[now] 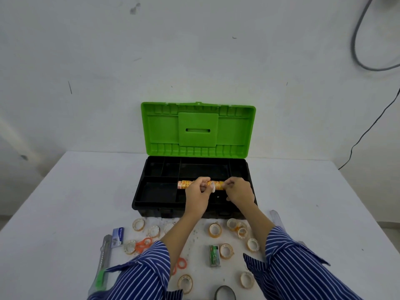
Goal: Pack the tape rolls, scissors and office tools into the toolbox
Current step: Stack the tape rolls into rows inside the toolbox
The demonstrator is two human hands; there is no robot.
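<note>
No writing can be read on the grey utility knife with green slider (104,259) or the small blue box (118,236) lying on the white table (65,202). A yellow-orange printed stack of tape rolls (184,184) is held lengthwise, left to right, over the open black toolbox with green lid (155,192). The left hand (198,192) and right hand (238,191) are each closed in a grip on it.
</note>
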